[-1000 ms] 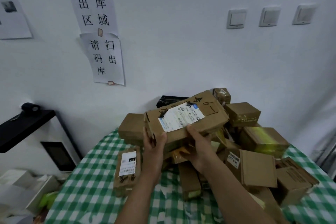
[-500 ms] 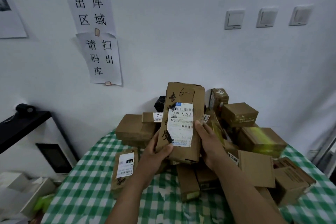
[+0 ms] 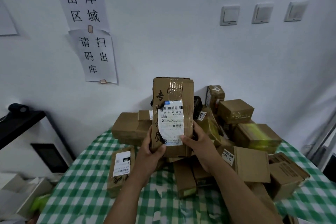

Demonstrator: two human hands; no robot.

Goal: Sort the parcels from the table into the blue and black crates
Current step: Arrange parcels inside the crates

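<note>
Brown cardboard parcel (image 3: 172,96), just turned upright at frame centre, shows its white label (image 3: 171,123) for sorting. My left hand (image 3: 151,152) and right hand (image 3: 198,143) grip it.

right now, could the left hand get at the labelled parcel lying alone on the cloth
Probably not yet: the left hand grips the tall box with the right hand. The parcel lies uncovered beside that forearm, so once freed, likely yes.

Green-and-white checked table (image 3: 87,192), heap of brown cardboard parcels (image 3: 254,138), one labelled parcel (image 3: 121,169) lying apart at left
</note>
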